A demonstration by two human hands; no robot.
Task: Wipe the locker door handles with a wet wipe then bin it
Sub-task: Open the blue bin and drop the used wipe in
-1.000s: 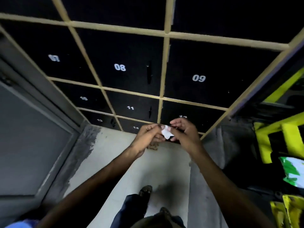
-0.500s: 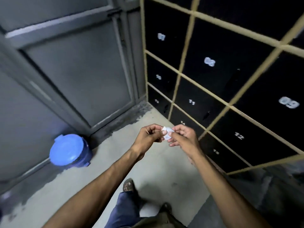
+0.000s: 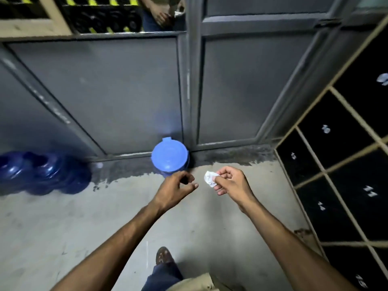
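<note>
The right hand (image 3: 232, 182) pinches a crumpled white wipe (image 3: 210, 179) between thumb and fingertips. The left hand (image 3: 174, 191) is just beside it, not touching, its fingers loosely curled around nothing. Both hover over a pale concrete floor (image 3: 63, 227) that is stained dark along a grey panelled wall (image 3: 117, 87). The wipe sticks out of the right hand's left side, toward the left hand, and sits just right of one bin (image 3: 169, 157) with a round blue lid, which stands against the wall. Two blue water jugs (image 3: 42, 171) stand at the left. Black numbered lockers (image 3: 340, 185) in a tan frame fill the right; the picture's edge cuts them off, so their count is unclear. One shoe (image 3: 163, 255) shows below.
</note>
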